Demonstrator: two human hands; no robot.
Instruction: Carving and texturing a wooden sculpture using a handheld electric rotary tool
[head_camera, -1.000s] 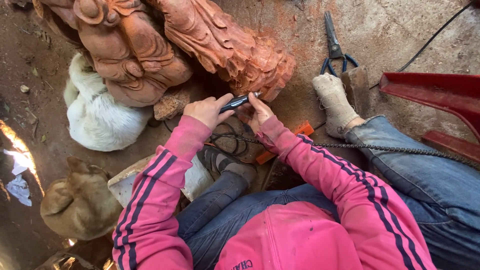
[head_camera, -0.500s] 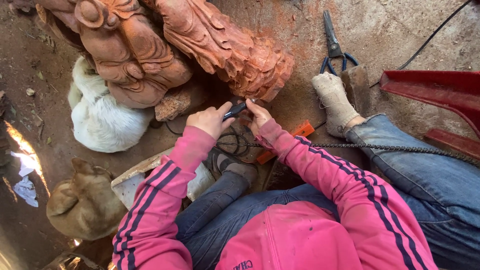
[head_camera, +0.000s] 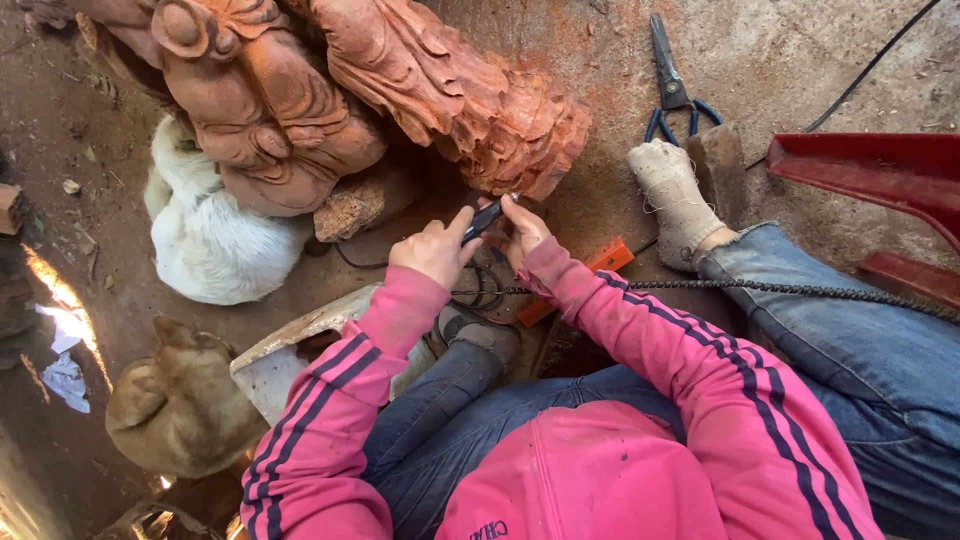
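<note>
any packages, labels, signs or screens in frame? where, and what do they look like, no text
No packages, signs or screens in view.
Only lettering: a small light printed mark on the pink jacket, bottom edge of frame, low on its front, partly cut off.
For context, the left hand and right hand share a slim dark tool at the base of the reddish carved statue; none of these shows a label.

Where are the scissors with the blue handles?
In the head view the scissors lie on the dusty ground at the upper right, just above the person's sock-covered foot and right of the reddish carved statue.
</note>
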